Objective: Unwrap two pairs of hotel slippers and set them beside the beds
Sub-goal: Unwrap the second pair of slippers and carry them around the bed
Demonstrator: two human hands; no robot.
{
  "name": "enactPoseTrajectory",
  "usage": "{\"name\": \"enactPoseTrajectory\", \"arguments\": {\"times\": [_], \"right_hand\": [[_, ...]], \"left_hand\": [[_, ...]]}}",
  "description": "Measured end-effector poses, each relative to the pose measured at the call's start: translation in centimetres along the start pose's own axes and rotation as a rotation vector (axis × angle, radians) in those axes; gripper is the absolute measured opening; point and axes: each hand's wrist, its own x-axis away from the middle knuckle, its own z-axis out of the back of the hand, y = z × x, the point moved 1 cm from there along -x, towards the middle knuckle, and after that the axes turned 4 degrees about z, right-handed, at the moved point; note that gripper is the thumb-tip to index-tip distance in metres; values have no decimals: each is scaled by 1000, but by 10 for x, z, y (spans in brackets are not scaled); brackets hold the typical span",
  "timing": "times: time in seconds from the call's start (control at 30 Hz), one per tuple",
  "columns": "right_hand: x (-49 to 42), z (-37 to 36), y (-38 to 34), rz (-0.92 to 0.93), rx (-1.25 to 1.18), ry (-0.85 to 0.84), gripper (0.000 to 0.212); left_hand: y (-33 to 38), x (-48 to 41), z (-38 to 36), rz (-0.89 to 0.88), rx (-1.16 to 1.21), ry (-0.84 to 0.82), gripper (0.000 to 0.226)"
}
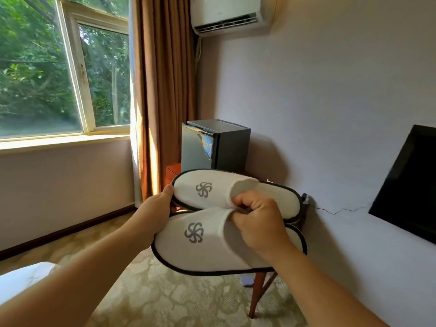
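Note:
Two white hotel slippers with dark piping and a grey swirl logo are held side by side in front of me, the far slipper (207, 187) above the near slipper (195, 246). My left hand (158, 208) grips their toe ends from the left, thumb on the far slipper's rim. My right hand (257, 220) pinches the edges of both upper flaps at the middle. No wrapper shows on them. A white bed corner (21, 282) shows at the lower left.
A small grey fridge (212, 145) stands on a wooden stand behind the slippers, whose leg (257, 296) shows below. A dark TV (410, 185) hangs on the right wall. Brown curtain (165, 90), window and patterned carpet (165, 298) fill the left and floor.

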Motion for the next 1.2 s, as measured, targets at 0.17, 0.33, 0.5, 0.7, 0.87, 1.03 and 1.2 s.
{"name": "enactPoseTrajectory", "arguments": {"times": [0.17,0.33,0.5,0.7,0.87,1.03,1.2], "right_hand": [[-66,-44,44,64,-43,-61,46],[-146,-95,86,138,-122,-150,44],[-221,-147,108,219,-223,-266,39],[-284,-236,116,281,-355,-434,41],[-333,-319,125,343,-418,-521,33],[-385,-407,134,340,-459,-539,26],[-451,-480,140,373,-421,-520,26]], "left_hand": [[11,-69,18,-74,17,99,55],[26,-138,42,-100,55,246,50],[37,-192,77,-111,117,368,50],[33,-239,136,-70,163,545,58],[21,-294,191,-29,243,628,56],[26,-368,253,-51,209,657,60],[45,-448,310,-76,204,686,55]]}}
